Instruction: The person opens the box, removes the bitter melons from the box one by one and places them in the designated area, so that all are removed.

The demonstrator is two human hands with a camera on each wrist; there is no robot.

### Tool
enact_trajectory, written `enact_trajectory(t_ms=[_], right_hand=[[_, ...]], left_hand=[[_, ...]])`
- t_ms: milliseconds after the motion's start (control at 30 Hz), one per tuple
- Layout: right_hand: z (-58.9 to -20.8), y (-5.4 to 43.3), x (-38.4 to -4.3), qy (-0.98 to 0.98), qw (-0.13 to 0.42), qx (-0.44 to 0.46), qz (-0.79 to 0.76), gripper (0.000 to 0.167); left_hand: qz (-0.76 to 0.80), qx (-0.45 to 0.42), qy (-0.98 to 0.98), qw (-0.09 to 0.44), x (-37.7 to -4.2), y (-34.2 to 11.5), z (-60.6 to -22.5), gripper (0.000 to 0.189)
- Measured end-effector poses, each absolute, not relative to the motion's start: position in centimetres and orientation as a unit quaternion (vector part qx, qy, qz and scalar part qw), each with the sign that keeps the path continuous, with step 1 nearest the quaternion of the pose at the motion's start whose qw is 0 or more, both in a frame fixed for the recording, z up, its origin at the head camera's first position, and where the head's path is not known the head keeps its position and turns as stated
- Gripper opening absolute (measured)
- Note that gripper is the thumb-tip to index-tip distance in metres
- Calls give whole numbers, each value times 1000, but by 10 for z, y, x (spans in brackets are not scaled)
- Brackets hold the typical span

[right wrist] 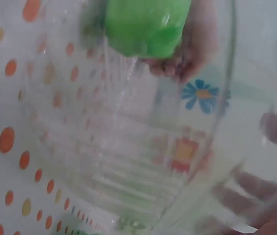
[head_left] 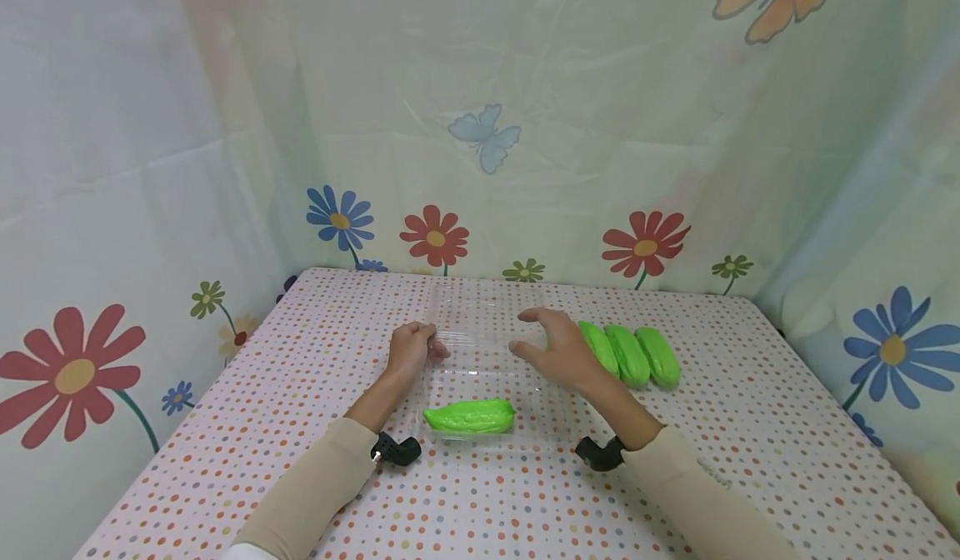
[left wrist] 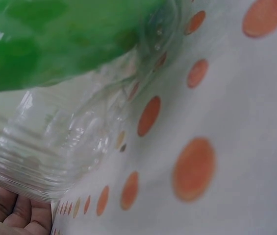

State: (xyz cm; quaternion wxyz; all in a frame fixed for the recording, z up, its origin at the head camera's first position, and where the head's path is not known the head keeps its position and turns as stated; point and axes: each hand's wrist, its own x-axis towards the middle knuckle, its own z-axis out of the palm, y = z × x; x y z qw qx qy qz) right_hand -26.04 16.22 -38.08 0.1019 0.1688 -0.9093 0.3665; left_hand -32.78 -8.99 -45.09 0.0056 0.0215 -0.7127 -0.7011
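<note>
A clear plastic clamshell box point(head_left: 483, 383) lies spread open on the table, its lid half point(head_left: 487, 306) toward the back. Inside the near half is a bright green, wrinkled, elongated vegetable point(head_left: 471, 417), lying crosswise. My left hand point(head_left: 408, 349) grips the left side of the box near the fold, fingers curled at its edge. Over the right side of the box hovers my right hand point(head_left: 558, 350), thumb and fingers spread apart with nothing between them. The right wrist view shows those spread fingers point(right wrist: 246, 196) beside the clear plastic wall.
Three more green vegetables point(head_left: 628, 356) lie side by side to the right of the box, partly behind my right hand. A dotted cloth point(head_left: 480, 502) covers the table. Hanging sheets with flowers and butterflies point(head_left: 487, 135) enclose the back and both sides.
</note>
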Motion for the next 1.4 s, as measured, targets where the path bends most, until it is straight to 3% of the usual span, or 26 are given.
enact_trajectory(t_ms=[1400], right_hand=[[-396,104,-248,-908,-63,275,309,53]], left_hand=[[-720,20,-693,6,-326,-89,-448,26]])
